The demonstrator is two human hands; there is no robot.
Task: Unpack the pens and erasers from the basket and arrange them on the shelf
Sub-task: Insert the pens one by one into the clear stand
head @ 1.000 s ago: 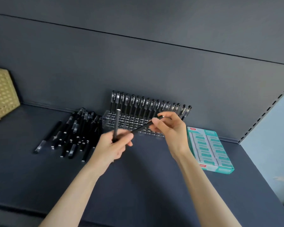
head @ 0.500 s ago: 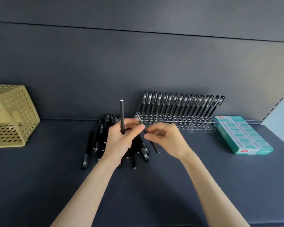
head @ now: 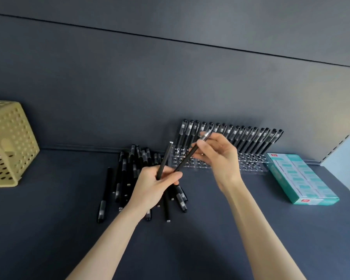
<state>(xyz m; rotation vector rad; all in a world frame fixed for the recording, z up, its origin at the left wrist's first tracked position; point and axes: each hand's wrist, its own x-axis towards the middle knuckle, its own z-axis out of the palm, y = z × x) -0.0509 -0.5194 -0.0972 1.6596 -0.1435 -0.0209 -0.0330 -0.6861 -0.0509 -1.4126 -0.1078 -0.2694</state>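
Dark blue shelf (head: 210, 249) and back panel (head: 170, 87) fill the frame, with a yellow basket (head: 12, 144) at the left edge. At centre the right hand (head: 220, 156) pinches a pen (head: 190, 156) slanting from lower left to upper right, just in front of the clear rack (head: 251, 162); I judge this hand the nearer to its front holes. The left hand (head: 156, 184) grips a second pen (head: 165, 160) near upright above the loose pens (head: 125, 178). An eraser box (head: 303, 178) lies at right

l hand (head: 156, 186) gripping, r hand (head: 220, 156) pinching
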